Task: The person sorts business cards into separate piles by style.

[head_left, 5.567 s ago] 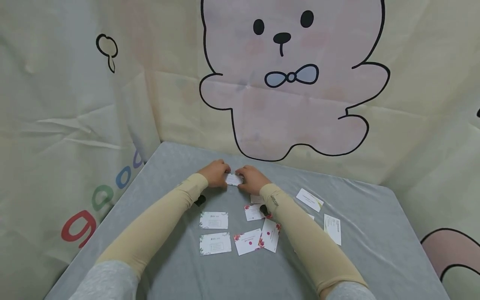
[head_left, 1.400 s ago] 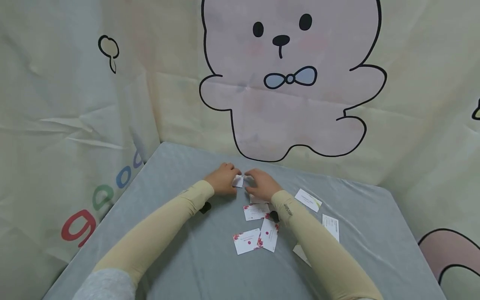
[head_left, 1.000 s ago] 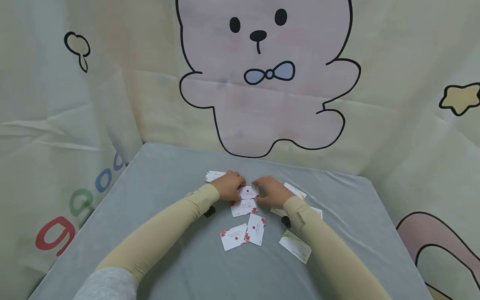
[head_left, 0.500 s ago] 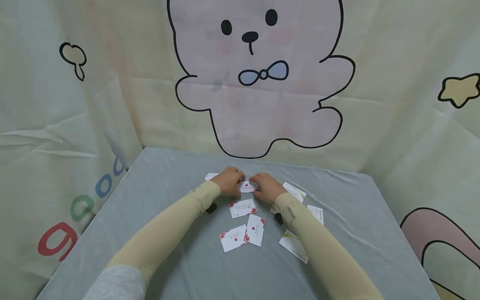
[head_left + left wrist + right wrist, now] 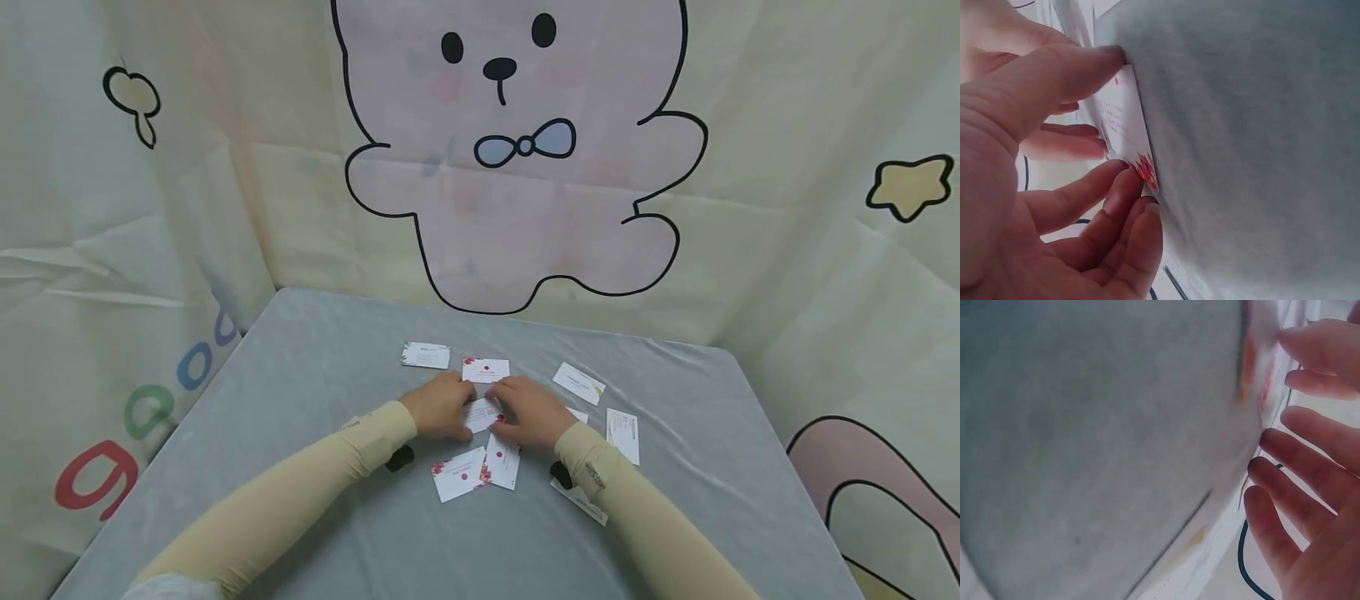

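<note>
In the head view a white business card with red flowers [image 5: 482, 414] lies between my two hands. My left hand [image 5: 438, 406] pinches its left end; in the left wrist view the thumb lies at one edge and the fingertips at the corner with the printed flower [image 5: 1145, 170]. My right hand [image 5: 531, 414] is at the card's right end. In the right wrist view its fingers [image 5: 1300, 456] are spread and fairly straight, with the thumb near the card. Just behind lies another red-flowered card [image 5: 486, 370]; a leaf-patterned card [image 5: 425, 355] lies to its left.
Nearer the front, a tilted flowered card [image 5: 459, 475] touches an upright one [image 5: 502, 462]. On the right lie several green-marked cards, among them a slanted card [image 5: 579, 383], an upright card [image 5: 622, 435] and one [image 5: 579, 502] partly under the right forearm. Grey cloth [image 5: 360, 533] covers the table.
Two leaf-patterned cards have gone from the left front; one leaf card shows at the back left. A flowered card was moved back beside it and released. Both hands came nearer, to another flowered card.
</note>
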